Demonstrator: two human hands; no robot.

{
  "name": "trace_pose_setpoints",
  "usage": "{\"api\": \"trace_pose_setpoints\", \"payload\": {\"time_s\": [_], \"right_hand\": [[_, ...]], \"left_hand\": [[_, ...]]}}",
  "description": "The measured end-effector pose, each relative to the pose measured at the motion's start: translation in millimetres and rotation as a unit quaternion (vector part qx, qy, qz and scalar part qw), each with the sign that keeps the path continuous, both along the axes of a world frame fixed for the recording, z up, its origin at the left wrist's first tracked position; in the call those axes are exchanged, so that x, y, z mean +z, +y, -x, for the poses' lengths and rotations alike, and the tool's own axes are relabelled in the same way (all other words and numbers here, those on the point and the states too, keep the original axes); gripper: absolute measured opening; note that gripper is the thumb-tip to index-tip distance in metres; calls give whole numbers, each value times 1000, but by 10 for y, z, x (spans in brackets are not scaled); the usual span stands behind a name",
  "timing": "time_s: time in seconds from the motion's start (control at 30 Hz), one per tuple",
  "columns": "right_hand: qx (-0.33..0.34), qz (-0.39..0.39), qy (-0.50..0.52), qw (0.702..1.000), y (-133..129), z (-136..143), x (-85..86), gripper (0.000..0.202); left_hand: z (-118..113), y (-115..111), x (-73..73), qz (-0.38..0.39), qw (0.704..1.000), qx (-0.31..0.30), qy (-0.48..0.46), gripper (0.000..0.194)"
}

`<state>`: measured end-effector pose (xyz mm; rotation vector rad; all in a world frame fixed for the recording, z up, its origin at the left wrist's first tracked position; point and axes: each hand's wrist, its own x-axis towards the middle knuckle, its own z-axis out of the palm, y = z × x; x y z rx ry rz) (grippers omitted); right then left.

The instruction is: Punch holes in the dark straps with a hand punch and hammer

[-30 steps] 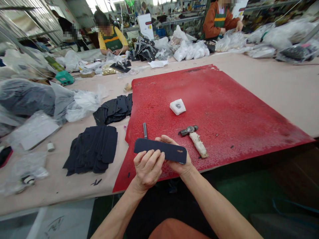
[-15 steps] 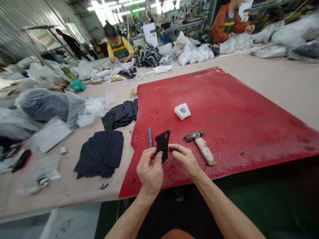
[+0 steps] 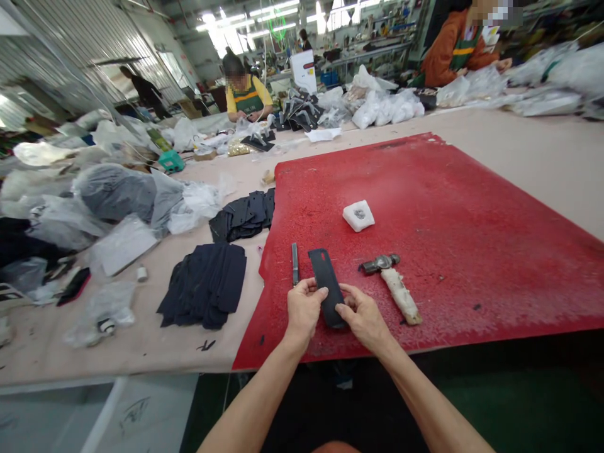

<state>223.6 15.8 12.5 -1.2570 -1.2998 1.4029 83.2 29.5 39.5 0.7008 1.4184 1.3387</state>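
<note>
A flat black strap-like piece (image 3: 327, 283) with a slot near its far end is held over the red mat (image 3: 462, 207). My left hand (image 3: 304, 309) pinches its left edge, thumb on top. My right hand (image 3: 365, 318) grips its right edge lower down, thumb also on top. Just beyond my left hand a metal punch-like rod (image 3: 295, 261) lies on the mat. To the right of my hands rests a ball-peen hammer (image 3: 399, 292), its handle wrapped in whitish material. Farther off sits a white wrapped block (image 3: 358, 216) with a grey worn patch on top.
Left of the mat lie a stack of dark pieces (image 3: 205, 286) and a second pile of black pieces (image 3: 245, 214). Plastic bags (image 3: 127, 195) crowd the table's left side. Across the table are a person in yellow sleeves (image 3: 248, 94) and a person in orange sleeves (image 3: 455, 50).
The black piece has turned from upright and angled to lying flatter, its broad face showing. My right hand has closed on its right edge. The whole view has shifted slightly.
</note>
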Motion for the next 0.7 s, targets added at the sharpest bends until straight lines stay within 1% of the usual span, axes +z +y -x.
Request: {"api": "trace_pose_setpoints", "payload": {"time_s": [0.13, 0.23, 0.33, 0.43, 0.53, 0.63, 0.7], "right_hand": [[-28, -6, -50, 998, 25, 10, -32, 46], [-41, -16, -105, 994, 43, 24, -23, 42], [-32, -24, -136, 990, 55, 28, 4, 35], [-13, -35, -185, 982, 59, 25, 22, 32], [5, -74, -270, 960, 44, 23, 38, 30], [13, -113, -365, 924, -6, 23, 84, 27], [14, -135, -424, 896, -54, 23, 128, 29]], "left_hand": [[29, 77, -30, -9, 996, -41, 81, 24], [50, 93, -23, 1, 982, -54, 182, 30], [67, 61, -16, 3, 966, -56, 252, 40], [85, 1, 1, 9, 951, -73, 299, 38], [131, -52, 68, -5, 916, -84, 392, 29], [248, -50, 166, -37, 857, -66, 510, 19], [369, 1, 210, -24, 821, -52, 569, 18]]}}
